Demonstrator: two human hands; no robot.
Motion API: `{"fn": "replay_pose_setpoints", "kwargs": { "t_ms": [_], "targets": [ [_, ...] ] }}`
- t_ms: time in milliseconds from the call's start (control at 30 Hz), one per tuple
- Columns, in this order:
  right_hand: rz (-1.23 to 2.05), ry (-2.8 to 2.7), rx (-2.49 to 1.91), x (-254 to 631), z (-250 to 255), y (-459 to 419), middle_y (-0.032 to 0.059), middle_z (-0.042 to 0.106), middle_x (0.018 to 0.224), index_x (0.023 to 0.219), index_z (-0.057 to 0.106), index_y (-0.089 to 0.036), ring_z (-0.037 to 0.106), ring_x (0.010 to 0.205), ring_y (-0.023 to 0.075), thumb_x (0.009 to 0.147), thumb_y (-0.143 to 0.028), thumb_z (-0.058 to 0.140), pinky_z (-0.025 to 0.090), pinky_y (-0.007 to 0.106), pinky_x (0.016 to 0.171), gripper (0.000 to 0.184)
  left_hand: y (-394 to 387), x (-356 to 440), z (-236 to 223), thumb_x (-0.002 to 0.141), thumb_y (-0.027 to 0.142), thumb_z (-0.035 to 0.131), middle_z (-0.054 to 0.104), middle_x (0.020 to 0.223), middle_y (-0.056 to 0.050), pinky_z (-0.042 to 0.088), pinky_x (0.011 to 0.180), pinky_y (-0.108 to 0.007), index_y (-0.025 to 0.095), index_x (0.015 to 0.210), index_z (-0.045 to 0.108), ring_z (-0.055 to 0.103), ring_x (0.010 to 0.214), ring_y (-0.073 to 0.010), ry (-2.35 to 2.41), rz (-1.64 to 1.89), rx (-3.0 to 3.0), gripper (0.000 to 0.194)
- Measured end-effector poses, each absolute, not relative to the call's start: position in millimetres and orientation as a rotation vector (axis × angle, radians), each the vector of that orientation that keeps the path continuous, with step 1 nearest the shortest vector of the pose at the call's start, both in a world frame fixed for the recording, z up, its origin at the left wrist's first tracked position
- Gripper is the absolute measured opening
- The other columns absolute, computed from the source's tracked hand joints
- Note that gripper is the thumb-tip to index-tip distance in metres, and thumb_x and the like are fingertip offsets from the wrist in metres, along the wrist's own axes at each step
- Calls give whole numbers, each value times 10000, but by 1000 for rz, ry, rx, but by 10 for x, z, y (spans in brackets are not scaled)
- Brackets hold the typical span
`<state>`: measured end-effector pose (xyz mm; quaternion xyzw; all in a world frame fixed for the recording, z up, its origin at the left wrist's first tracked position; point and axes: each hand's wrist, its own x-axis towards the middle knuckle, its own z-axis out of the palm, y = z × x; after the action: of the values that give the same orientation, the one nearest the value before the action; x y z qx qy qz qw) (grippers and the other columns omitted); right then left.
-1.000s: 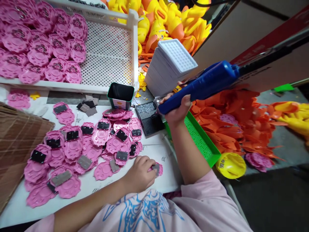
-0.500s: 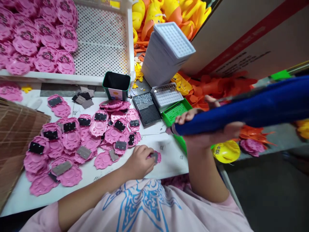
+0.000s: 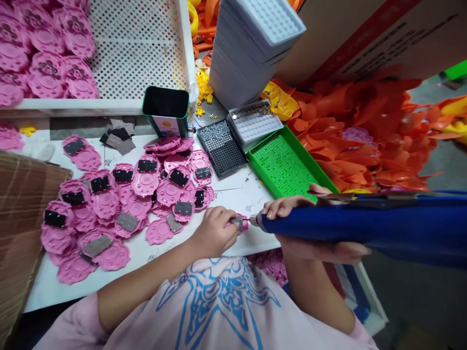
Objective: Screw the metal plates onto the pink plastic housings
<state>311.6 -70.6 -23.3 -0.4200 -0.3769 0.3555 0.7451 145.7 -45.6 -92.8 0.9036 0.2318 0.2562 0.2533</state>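
My left hand [image 3: 216,232] is closed on a small pink plastic part [image 3: 244,222] with a grey plate on it, held down on the white tabletop. Most of that part is hidden under my fingers. My right hand [image 3: 292,211] wraps around a long blue electric screwdriver [image 3: 350,226], which lies nearly level. Its thin bit meets the plate right beside my left fingertips. Left of my hands lie several pink plastic parts [image 3: 105,201], overlapping in a heap, with black or grey plates on them.
Behind my hands stand a black tray of screws [image 3: 228,158], a green tray [image 3: 288,160], a white tray [image 3: 255,126] and a tall stack of white trays [image 3: 237,58]. A dark green bin [image 3: 166,112] and white crate [image 3: 138,104] are farther left. Orange parts [image 3: 350,146] pile up at right.
The screwdriver has come down from above the table, its bit now at the plate under my left hand. My left hand has stayed on the pink part. The view has shifted.
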Motion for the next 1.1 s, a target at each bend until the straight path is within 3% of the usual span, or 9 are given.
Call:
{"fn": "replay_pose_setpoints", "kwargs": {
  "t_ms": [467, 767, 1100],
  "targets": [
    [803, -842, -966, 3097, -245, -667, -30, 597, 604, 1010, 651, -317, 517, 442, 172, 645, -763, 580, 464, 348, 446, 581, -459, 1460, -943, 895, 223, 565, 651, 961, -64, 404, 750, -341, 166, 814, 654, 527, 861, -199, 646, 724, 2443, 133],
    [834, -897, -901, 3111, -289, -735, 0, 620, 663, 1152, 618, -288, 536, 508, 191, 697, -728, 580, 471, 375, 510, 634, -463, 1458, -946, 905, 236, 551, 654, 982, -66, 408, 761, -348, 177, 830, 660, 530, 884, -201, 650, 667, 2449, 144],
    [740, -996, -1004, 3014, -261, -816, -8, 615, 649, 1163, 623, -313, 555, 516, 200, 699, -765, 537, 516, 398, 523, 653, -476, 1477, -933, 917, 213, 515, 650, 943, -62, 419, 739, -337, 171, 797, 646, 523, 841, -192, 654, 714, 2446, 182]
  ]
}}
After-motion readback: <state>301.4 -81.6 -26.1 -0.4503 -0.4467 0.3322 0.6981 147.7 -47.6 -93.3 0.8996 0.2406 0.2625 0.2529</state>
